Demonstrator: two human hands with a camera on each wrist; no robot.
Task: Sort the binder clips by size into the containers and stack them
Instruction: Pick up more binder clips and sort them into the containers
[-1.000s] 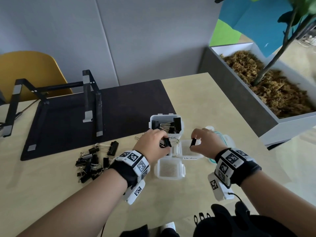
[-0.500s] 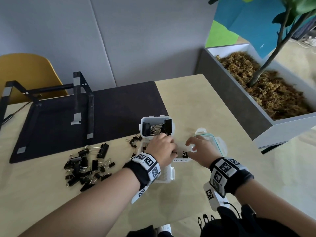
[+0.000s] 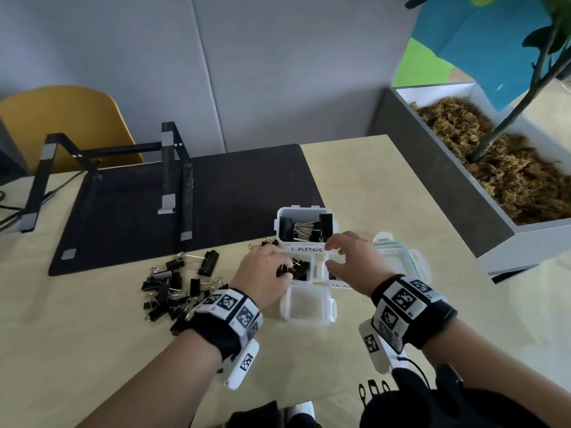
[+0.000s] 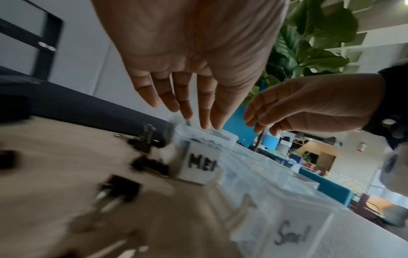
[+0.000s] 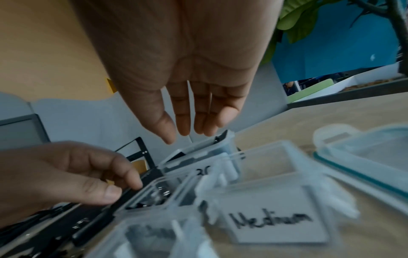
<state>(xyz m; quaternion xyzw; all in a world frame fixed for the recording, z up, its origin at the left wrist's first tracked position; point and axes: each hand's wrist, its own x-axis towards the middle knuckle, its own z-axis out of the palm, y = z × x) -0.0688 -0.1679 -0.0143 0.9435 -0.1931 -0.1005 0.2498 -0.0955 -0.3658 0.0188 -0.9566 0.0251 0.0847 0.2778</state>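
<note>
Four clear plastic containers are clustered mid-table. The far one, labelled LARGE (image 3: 307, 249), holds big black binder clips (image 3: 309, 227). Two middle ones carry medium labels (image 4: 199, 166) (image 5: 273, 221); the left one has black clips (image 3: 301, 270) inside. The near one, labelled small (image 4: 291, 234), looks empty (image 3: 331, 307). My left hand (image 3: 282, 270) (image 4: 187, 115) hovers over the left middle box with fingers out, holding nothing. My right hand (image 3: 332, 254) (image 5: 187, 134) hangs open above the right middle box. A loose pile of unsorted clips (image 3: 173, 288) lies to the left.
A teal-sealed lid (image 3: 401, 257) lies right of the containers. A black mat (image 3: 216, 193) with a black metal stand (image 3: 173, 180) is behind. A planter box (image 3: 463, 180) borders the table's right side. A yellow chair (image 3: 61, 118) stands at the back left.
A second ago each hand pinched a black clip over the middle boxes. Both lowered to the boxes and now hold nothing, fingers spread. The right hand has lifted slightly.
</note>
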